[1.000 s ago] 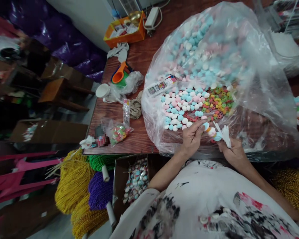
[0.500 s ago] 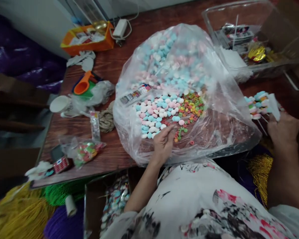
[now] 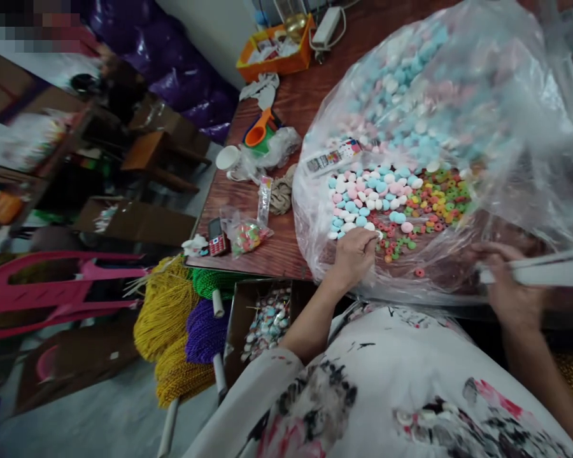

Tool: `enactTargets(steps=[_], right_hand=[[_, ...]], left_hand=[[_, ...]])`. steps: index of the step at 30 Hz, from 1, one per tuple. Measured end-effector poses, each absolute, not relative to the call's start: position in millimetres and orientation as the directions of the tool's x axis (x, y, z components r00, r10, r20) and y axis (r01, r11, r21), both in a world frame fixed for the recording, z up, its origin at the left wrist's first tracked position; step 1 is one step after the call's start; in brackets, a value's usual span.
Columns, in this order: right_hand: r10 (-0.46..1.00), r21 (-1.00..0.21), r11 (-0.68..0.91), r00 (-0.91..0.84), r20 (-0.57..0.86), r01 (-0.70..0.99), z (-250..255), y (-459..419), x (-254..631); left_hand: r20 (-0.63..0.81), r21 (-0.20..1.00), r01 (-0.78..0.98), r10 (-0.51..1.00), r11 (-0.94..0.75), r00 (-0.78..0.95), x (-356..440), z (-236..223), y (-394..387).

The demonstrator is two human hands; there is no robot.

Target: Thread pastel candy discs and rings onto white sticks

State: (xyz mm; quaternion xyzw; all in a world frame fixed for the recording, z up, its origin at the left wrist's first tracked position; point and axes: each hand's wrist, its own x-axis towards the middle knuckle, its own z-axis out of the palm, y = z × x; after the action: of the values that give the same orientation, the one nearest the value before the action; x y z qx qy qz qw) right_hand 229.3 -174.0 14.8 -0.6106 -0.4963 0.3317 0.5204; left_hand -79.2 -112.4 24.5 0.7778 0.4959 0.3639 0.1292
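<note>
Showing a loose heap of pastel pieces (image 3: 370, 187), pink, blue and white, in the open mouth of a large clear bag (image 3: 310, 213) on the bench (image 3: 286, 251). Meeting the heap's near edge with the left hand (image 3: 356, 256), narrowed to a near pinch beside a white piece; impossible to tell from this view between a true grip and a mere touch. Holding in the right hand (image 3: 516, 292), well apart to the right and near the bag's front edge, a slim bundle of white sticks (image 3: 561, 271), hand and bundle both badly blurred. Suggesting the picking-out stage, judging by the left hand's place at the heap. Calling next, most likely, for a light pinch on a single piece, a lift clear of its neighbours, and a steady right hand for the sticks. Including, just right of the heap, small red, yellow and green rings (image 3: 442, 203), with a few strays toward the near edge. Continuing left along the bench to a small bag of bright pieces (image 3: 248, 238), a red-and-dark phone (image 3: 216, 240), a white cup (image 3: 227, 158) and an orange scoop (image 3: 258, 132). Ending below the bench at an open carton (image 3: 237, 305) of pale pieces and hanks of yellow cord (image 3: 165, 312).
</note>
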Motion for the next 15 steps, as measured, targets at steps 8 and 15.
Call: enactTargets(steps=[8,15], right_hand=[[0.959,-0.917,0.076,0.223,0.175,0.392,-17.7,-171.9,208.6],[0.942,-0.814,0.217,0.101,0.319,0.539,-21.4,-173.4,212.9]], left_hand=[[0.027,0.321,0.832,0.882,-0.453,0.471,-36.7,48.1,-58.2],[0.010,0.460,0.789,0.891,-0.408,0.455,-22.5,35.1,-48.7]])
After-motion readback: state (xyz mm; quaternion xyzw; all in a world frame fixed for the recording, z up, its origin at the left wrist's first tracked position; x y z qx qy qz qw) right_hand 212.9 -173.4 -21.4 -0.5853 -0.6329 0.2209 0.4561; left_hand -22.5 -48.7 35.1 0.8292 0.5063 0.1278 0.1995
